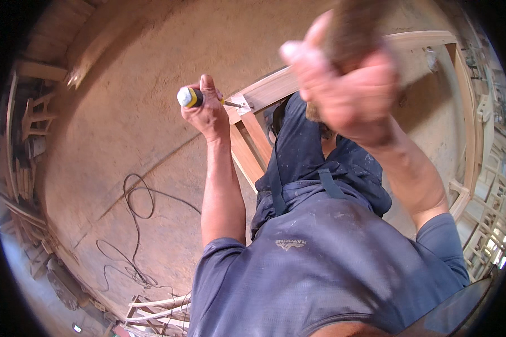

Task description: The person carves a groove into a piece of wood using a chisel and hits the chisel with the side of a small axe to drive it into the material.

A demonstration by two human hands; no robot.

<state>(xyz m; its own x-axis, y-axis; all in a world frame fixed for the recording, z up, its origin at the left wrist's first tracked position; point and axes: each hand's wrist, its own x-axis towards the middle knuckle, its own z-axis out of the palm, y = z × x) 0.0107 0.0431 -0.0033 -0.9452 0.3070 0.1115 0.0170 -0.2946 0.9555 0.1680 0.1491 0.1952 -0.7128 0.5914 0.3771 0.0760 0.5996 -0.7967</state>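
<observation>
My left hand (208, 112) is closed around a chisel (192, 98) with a white, yellow and black handle. Its steel tip rests against a joint of a pale wooden frame (267, 90) that I stand over. My right hand (348, 84) is raised high and close to the camera, blurred, and grips a brown wooden mallet (351, 28) whose top runs out of view. My dark blue shirt and trousers fill the lower middle and hide the lower rails of the frame.
A black cable (135, 208) loops across the dusty earthen floor (129, 129) on the left. Stacked wood and chair parts (31, 121) lie along the left edge. More pale wooden frames (489, 224) stand at the right, and a wooden frame (157, 309) lies at the bottom.
</observation>
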